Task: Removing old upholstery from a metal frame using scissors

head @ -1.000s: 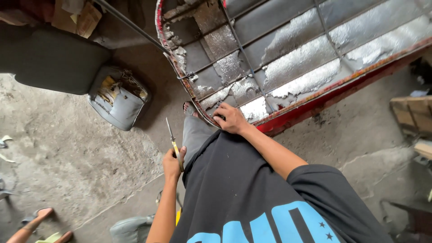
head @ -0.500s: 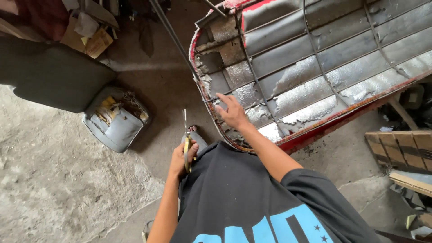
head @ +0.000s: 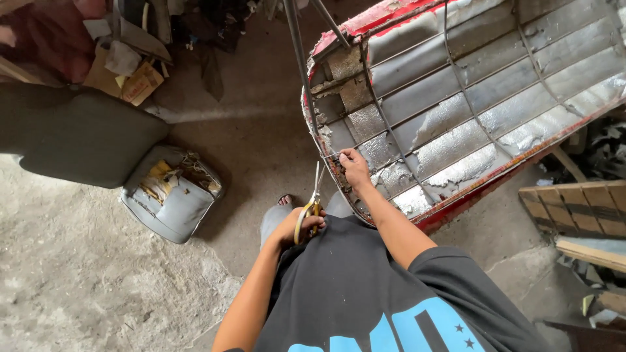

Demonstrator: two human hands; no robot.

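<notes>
Wire: thin strand (head: pixel 329 155) at the rusty lower edge of the red panel (head: pixel 456 117); looks stiff, springy, sharp-ended; best held near the frame.
Right hand (head: pixel 355 166): grip pinching the wire.
Left hand (head: pixel 300 227): grip closed around yellow-handled scissors (head: pixel 313 202), blades pointing up, just below the wire.
Floor: torn grey cushion (head: pixel 173 199) lies well apart.

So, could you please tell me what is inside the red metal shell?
Inside the red metal shell are crinkled silver foil lining and thin wire ribs, with rusty, crumbling patches by the near edge, where the right hand rests. Whatever lies behind the foil is covered.
</notes>
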